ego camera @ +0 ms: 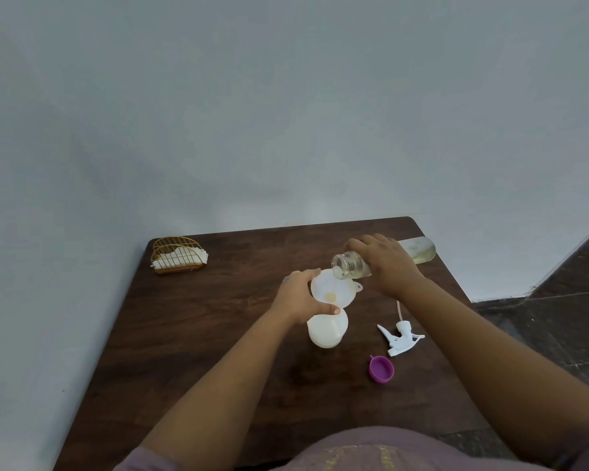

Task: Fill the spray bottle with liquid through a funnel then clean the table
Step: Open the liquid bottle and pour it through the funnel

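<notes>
On the brown table [198, 334], the left hand [298, 297] is closed around the rim of a white funnel [334, 288] sitting in the white spray bottle [327, 329]. The right hand [385, 263] grips a clear bottle [354, 265] of yellowish liquid, tipped with its mouth over the funnel. The spray head [400, 338] and a purple cap [381, 368] lie near right; a napkin holder [177, 254] stands far left.

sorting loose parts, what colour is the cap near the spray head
Purple, clearest in the head view: the cap lies just below the white spray head.

The left hand [298, 297] is covering the funnel's [332, 289] near rim; the funnel is hiding the spray bottle's [327, 329] neck. The right hand [385, 260] is masking the clear bottle's [419, 250] middle.
</notes>
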